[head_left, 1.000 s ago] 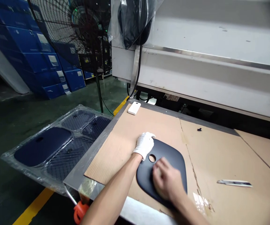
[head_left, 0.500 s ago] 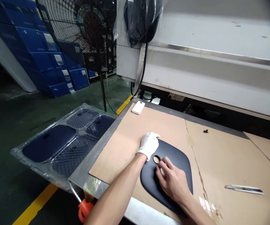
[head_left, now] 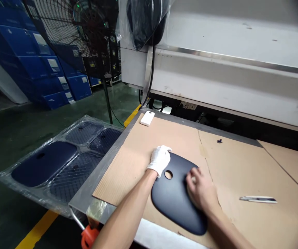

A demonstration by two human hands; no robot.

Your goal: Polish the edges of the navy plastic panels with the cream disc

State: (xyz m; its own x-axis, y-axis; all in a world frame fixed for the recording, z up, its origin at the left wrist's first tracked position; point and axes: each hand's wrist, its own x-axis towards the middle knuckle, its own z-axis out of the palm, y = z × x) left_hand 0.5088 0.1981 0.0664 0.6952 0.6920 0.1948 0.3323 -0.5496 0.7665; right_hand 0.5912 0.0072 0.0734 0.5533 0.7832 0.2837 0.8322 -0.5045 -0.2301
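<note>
A dark, smooth panel (head_left: pixel 177 197) with rounded corners and one round hole lies flat on cardboard. My left hand (head_left: pixel 160 159), in a white glove, grips its upper left edge with the fingers curled over the rim. My right hand (head_left: pixel 200 188), bare and smeared by motion, is closed over the panel's right side. Something small and pale shows between its fingers, but its kind is hidden. To the right of the panel lies a utility knife (head_left: pixel 259 199) on the cardboard.
A white box-like item (head_left: pixel 147 118) sits at the cardboard's far left corner, and a small dark scrap (head_left: pixel 219 141) lies farther right. Left of the table, a clear plastic tray (head_left: pixel 47 192) holds a similar dark panel (head_left: pixel 45 162). A fan (head_left: pixel 92 31) stands behind.
My right hand has moved from beside the hole to the panel's right side. My left hand keeps its hold on the edge. The whole view has shifted slightly.
</note>
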